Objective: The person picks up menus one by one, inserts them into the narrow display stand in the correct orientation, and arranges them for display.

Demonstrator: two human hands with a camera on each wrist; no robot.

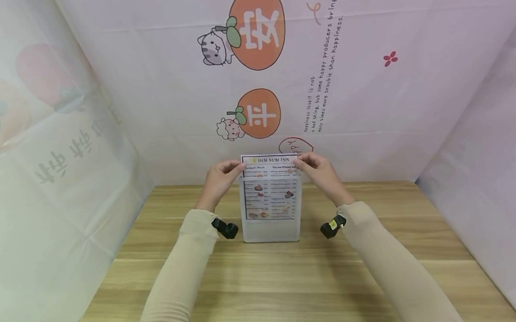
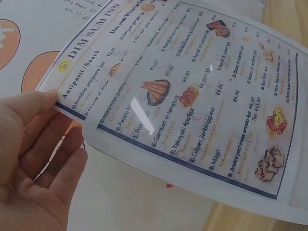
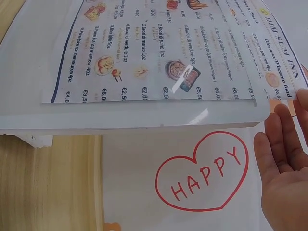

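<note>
A printed menu sheet [image 1: 270, 194] headed "DIM SUM INN" sits most of the way inside a clear upright sign holder [image 1: 271, 231], its top strip sticking out above the holder's upper edge. With thumb and fingers, my left hand [image 1: 220, 179] pinches the sheet's top left corner. The top right corner is pinched likewise by my right hand [image 1: 323, 173]. In the left wrist view the left thumb [image 2: 41, 100] lies on the front of the menu, other fingers behind it. Below the sheet's lower edge, a pale bare band of the holder shows.
The holder stands on a wooden table [image 1: 265, 283] near its back edge. Behind it hangs a white printed cloth [image 1: 169, 87] with orange fruit drawings and a red "HAPPY" heart [image 3: 202, 173]. More cloth hangs at the left and right sides.
</note>
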